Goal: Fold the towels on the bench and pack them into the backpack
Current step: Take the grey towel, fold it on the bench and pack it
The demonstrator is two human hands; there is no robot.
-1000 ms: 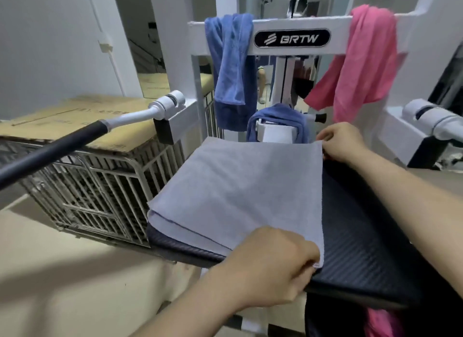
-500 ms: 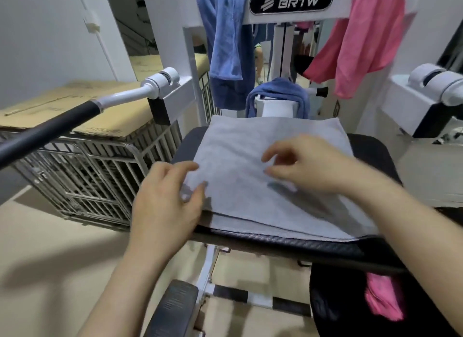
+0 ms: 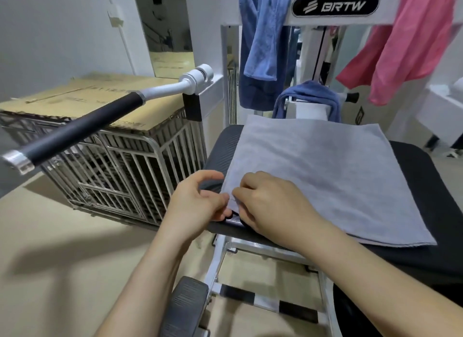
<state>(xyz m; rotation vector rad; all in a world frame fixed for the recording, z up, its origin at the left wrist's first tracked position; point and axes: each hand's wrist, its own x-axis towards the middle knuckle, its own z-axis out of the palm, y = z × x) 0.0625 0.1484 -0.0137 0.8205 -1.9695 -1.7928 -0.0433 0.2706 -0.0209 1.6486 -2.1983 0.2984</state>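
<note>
One wide-angle head view looks forward and down, close above the bench, toward the white frame.

Black padded bench, ribbed cover, on white metal frame. Grey towel lying flat and smooth on the pad, square to it. Bare pad showing along the right side and at the far-left edge. Near-left towel corner at the pad's front edge, pinched by left hand and right hand.
</note>
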